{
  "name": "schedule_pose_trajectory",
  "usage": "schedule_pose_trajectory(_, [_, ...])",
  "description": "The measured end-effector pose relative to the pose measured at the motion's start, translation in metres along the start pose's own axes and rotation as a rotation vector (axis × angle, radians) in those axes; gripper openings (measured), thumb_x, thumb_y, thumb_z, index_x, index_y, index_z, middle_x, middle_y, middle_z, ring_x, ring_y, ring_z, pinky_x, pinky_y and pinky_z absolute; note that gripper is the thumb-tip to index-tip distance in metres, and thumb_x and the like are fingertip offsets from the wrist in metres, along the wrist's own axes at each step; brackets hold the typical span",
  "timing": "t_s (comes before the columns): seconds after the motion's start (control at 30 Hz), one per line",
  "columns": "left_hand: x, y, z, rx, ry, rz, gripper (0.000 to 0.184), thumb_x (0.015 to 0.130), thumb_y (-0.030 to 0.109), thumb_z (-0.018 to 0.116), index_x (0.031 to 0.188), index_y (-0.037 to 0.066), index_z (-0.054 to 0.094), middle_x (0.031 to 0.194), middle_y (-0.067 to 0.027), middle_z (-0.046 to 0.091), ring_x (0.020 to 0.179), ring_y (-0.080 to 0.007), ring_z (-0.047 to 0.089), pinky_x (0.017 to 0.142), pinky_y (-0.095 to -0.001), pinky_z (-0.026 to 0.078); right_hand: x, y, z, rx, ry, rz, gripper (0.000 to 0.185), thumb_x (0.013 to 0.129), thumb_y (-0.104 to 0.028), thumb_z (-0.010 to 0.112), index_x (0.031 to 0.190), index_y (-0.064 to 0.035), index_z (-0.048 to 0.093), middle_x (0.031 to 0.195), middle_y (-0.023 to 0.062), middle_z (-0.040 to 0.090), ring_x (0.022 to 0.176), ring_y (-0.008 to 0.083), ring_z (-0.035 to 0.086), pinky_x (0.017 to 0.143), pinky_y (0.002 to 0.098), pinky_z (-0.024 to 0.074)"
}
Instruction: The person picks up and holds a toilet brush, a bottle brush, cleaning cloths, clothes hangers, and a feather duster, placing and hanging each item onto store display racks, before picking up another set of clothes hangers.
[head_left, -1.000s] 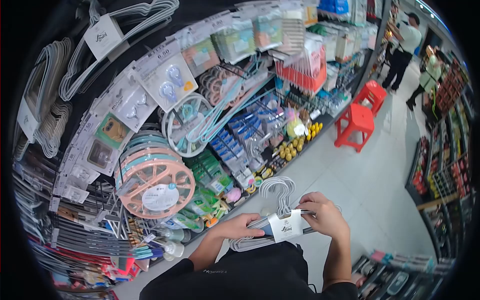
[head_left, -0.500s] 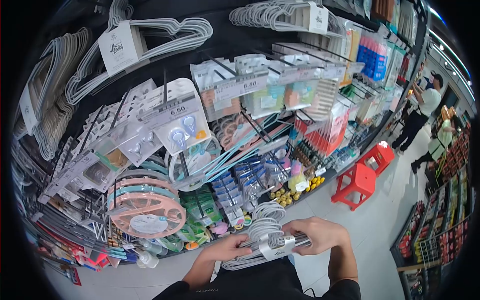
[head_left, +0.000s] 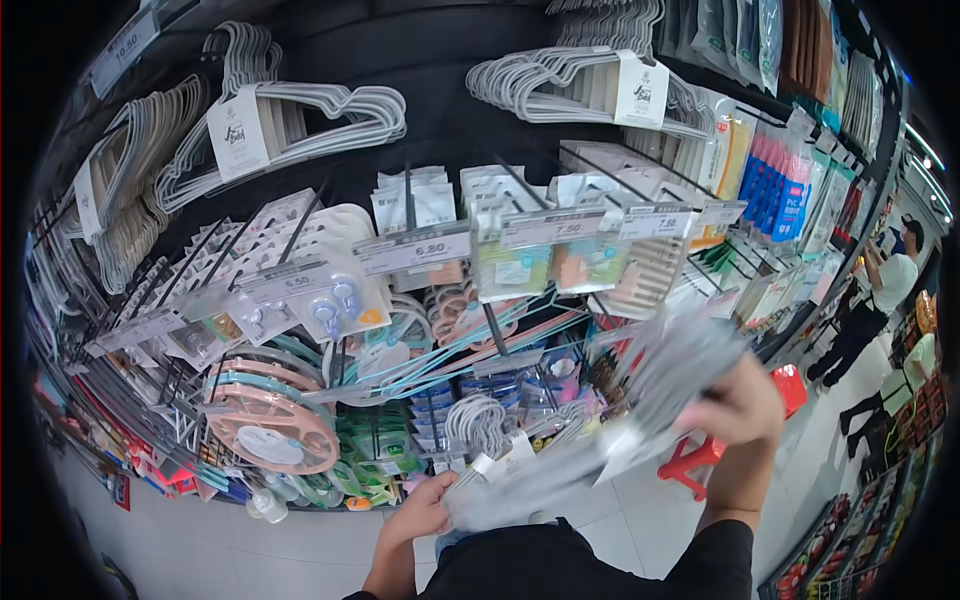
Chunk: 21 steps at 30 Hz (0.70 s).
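Observation:
At the lower centre, my left hand (head_left: 422, 508) is closed on the left end of grey-white hangers (head_left: 478, 428), whose hooks stand up and which carry a white paper band. My right hand (head_left: 735, 405), raised to the right, is closed on a second bundle of grey hangers (head_left: 560, 478). That bundle is smeared by motion and slants from near my left hand up to my right hand. Whether the two bundles touch cannot be made out.
Banded hangers (head_left: 335, 100) and more hangers (head_left: 600, 85) hang on the upper rack. Below are price labels (head_left: 415, 250), packets and pink round racks (head_left: 270, 440). A red stool (head_left: 690, 465) stands right. Two people (head_left: 885, 290) are in the aisle, beside a shelf (head_left: 850, 530).
The hangers, held together before, now show as two bundles. My right hand has moved up and right with one; my left hand has shifted slightly left. The view has turned towards the upper rack.

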<state>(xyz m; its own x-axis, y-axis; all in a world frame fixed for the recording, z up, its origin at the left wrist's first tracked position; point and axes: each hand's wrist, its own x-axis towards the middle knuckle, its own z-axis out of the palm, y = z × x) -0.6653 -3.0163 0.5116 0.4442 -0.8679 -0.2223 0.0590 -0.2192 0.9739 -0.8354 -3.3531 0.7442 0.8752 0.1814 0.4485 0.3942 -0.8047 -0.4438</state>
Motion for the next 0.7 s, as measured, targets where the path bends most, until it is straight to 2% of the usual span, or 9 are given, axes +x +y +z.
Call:
schedule_pose_trajectory(0.03, [0.002, 0.003, 0.005, 0.055, 0.001, -0.004, 0.023, 0.094, 0.023, 0.056, 0.083, 0.004, 0.050, 0.058, 0.0033, 0.047, 0.042, -0.0041, 0.043, 0.038, -0.0211, 0.033, -0.001, 0.012, -0.018, -0.038, 0.055, 0.037, 0.043, 0.084, -0.038, 0.063, 0.068, 0.0011, 0.053, 0.056, 0.0065, 0.051, 0.047, 0.0222, 0.050, 0.045, 0.0323, 0.0343])
schedule_pose_trajectory(0.1, [0.008, 0.009, 0.022, -0.057, 0.038, -0.065, 0.022, 0.093, 0.022, 0.058, 0.082, 0.005, 0.049, 0.058, 0.0039, 0.048, 0.043, -0.0036, 0.044, 0.038, -0.0205, 0.033, 0.012, 0.021, -0.049, 0.144, 0.350, 0.199, 0.047, 0.090, -0.041, 0.056, 0.064, -0.0012, 0.052, 0.050, 0.0011, 0.048, 0.041, 0.0126, 0.046, 0.040, 0.0271, 0.0313])
schedule_pose_trajectory(0.17, [0.011, 0.011, 0.036, -0.059, 0.042, -0.056, 0.021, 0.093, 0.021, 0.058, 0.082, 0.005, 0.049, 0.057, 0.0040, 0.047, 0.043, -0.0033, 0.044, 0.038, -0.0204, 0.033, 0.032, 0.040, -0.082, 0.382, 0.520, 0.359, 0.049, 0.094, -0.043, 0.049, 0.064, -0.0040, 0.054, 0.048, -0.0033, 0.044, 0.035, 0.0054, 0.038, 0.034, 0.0216, 0.0262])
schedule_pose_trajectory(0.23, [0.013, 0.010, 0.051, -0.092, 0.046, -0.055, 0.022, 0.093, 0.021, 0.058, 0.080, 0.005, 0.050, 0.057, 0.0039, 0.048, 0.043, -0.0026, 0.043, 0.038, -0.0201, 0.033, 0.059, 0.055, -0.111, 0.596, 0.591, 0.343, 0.049, 0.095, -0.043, 0.047, 0.067, -0.0056, 0.056, 0.046, -0.0030, 0.043, 0.030, 0.0036, 0.032, 0.030, 0.0179, 0.0214])
schedule_pose_trajectory(0.43, [0.011, 0.007, 0.082, -0.098, 0.098, -0.061, 0.022, 0.093, 0.021, 0.059, 0.078, 0.005, 0.051, 0.058, 0.0042, 0.048, 0.043, -0.0022, 0.043, 0.038, -0.0200, 0.032, 0.117, 0.080, -0.168, 0.621, 0.517, 0.377, 0.043, 0.093, -0.044, 0.052, 0.071, -0.0079, 0.051, 0.054, -0.0028, 0.041, 0.035, 0.0035, 0.031, 0.032, 0.0198, 0.0211])
schedule_pose_trajectory(0.7, [0.009, 0.008, 0.103, -0.131, 0.186, -0.054, 0.015, 0.093, 0.014, 0.057, 0.083, 0.004, 0.051, 0.061, 0.0027, 0.051, 0.044, -0.0023, 0.043, 0.038, -0.0195, 0.031, 0.168, 0.108, -0.172, 0.587, 0.413, 0.265, 0.043, 0.090, -0.046, 0.056, 0.073, -0.0058, 0.053, 0.058, -0.0032, 0.041, 0.040, 0.0019, 0.032, 0.033, 0.0186, 0.0209])
